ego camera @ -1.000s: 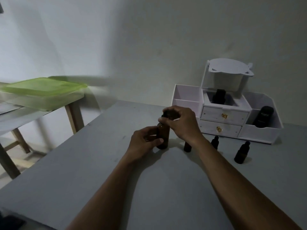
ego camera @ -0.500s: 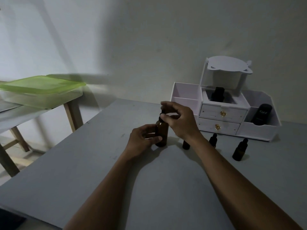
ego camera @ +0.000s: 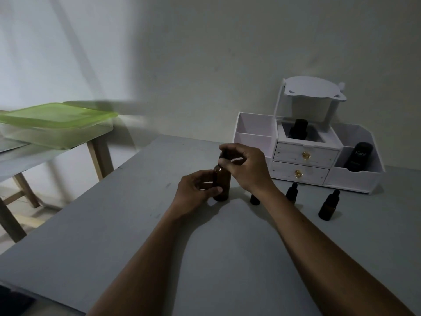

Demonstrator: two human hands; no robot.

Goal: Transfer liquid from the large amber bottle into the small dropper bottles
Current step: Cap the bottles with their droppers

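The large amber bottle (ego camera: 222,182) stands upright on the grey table (ego camera: 114,236), near its middle. My left hand (ego camera: 197,192) wraps around the bottle's body from the left. My right hand (ego camera: 246,167) is over the top, fingertips pinched on its dark cap (ego camera: 224,154). Three small dropper bottles stand to the right: one (ego camera: 254,199) half hidden behind my right wrist, one (ego camera: 291,193) just past it, one (ego camera: 328,205) farther right. All three carry their dropper tops.
A white desk organiser (ego camera: 303,160) with two drawers stands against the wall at the back right, holding a dark bottle (ego camera: 298,128) and a black container (ego camera: 358,159). To the left, a separate wooden table carries a green-lidded plastic box (ego camera: 57,124).
My right hand has lifted slightly on the cap and its fingers have shifted round it. The bottle and my left hand stay in place; the view has tilted a little.
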